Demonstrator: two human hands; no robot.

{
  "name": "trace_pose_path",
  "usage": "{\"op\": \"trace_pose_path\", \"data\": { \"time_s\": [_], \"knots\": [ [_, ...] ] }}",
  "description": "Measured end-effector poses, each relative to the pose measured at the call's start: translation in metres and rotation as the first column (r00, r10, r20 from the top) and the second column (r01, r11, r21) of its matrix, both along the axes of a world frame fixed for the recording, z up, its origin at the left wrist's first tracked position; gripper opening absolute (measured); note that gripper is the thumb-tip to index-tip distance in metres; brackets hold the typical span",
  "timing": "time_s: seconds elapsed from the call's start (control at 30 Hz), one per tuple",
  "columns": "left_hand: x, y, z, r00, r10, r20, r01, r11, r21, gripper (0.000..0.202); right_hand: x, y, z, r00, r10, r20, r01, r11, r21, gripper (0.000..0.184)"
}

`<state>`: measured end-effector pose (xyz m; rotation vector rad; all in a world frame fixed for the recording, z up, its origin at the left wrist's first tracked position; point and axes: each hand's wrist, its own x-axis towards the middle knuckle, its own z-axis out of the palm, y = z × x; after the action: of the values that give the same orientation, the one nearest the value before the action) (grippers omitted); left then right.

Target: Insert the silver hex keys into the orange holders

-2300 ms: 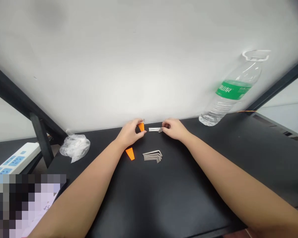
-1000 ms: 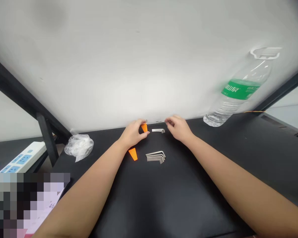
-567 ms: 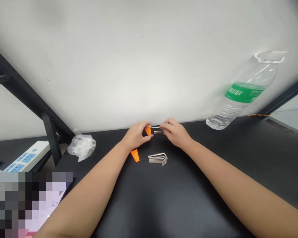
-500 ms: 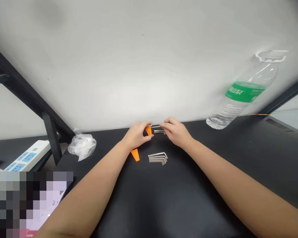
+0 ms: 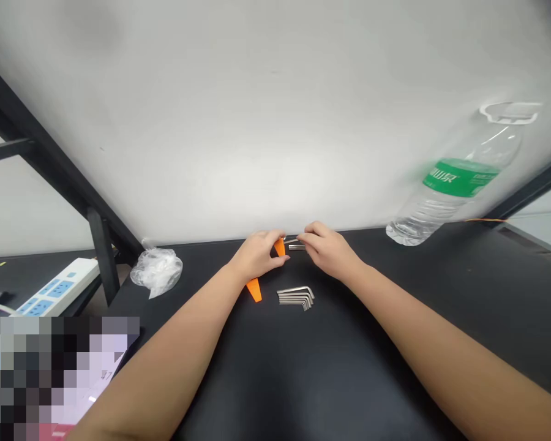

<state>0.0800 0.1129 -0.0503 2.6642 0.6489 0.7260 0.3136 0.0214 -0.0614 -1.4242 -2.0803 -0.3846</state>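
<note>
On black table, left grip holding orange piece, right grip pinching hex key

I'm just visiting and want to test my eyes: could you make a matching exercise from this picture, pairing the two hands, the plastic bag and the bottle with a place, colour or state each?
Things
1. Left hand
2. Right hand
3. Plastic bag
4. Bottle

Descriptions
A. Has a green label
B. Pinches a slim metal rod
C. Crumpled, on the left of the black table
D. Grips an orange piece

Right pairs: 1-D, 2-B, 3-C, 4-A
</note>
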Motion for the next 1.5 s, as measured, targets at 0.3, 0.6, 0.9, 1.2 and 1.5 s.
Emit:
{"op": "trace_pose_path", "data": {
  "time_s": [0.3,0.6,0.9,1.2,1.5],
  "knots": [
    [0.004,-0.008,0.008,0.998,-0.060,-0.008,0.060,0.998,0.034,0.042,-0.027,-0.004,0.001,0.982,0.129,-0.139,-0.143,0.985,-0.094,0.025],
    [0.003,0.002,-0.006,0.999,0.028,0.040,-0.029,0.999,0.041,0.048,0.009,0.007,-0.011,0.969,-0.033,-0.244,0.006,0.994,-0.111,0.013],
    [0.003,0.011,-0.014,0.991,-0.035,0.131,0.018,0.992,0.127,0.038,0.035,0.018,-0.024,0.933,-0.242,-0.265,0.119,0.905,-0.408,0.017],
    [0.000,0.008,-0.010,0.995,0.024,0.093,-0.031,0.997,0.071,0.049,0.043,0.013,-0.008,0.883,-0.467,-0.046,0.348,0.716,-0.605,0.007],
    [0.000,0.004,-0.004,0.994,0.103,0.042,-0.104,0.995,0.013,0.058,0.043,0.005,-0.007,0.916,-0.360,-0.174,0.237,0.839,-0.490,0.006]
  ]
}}
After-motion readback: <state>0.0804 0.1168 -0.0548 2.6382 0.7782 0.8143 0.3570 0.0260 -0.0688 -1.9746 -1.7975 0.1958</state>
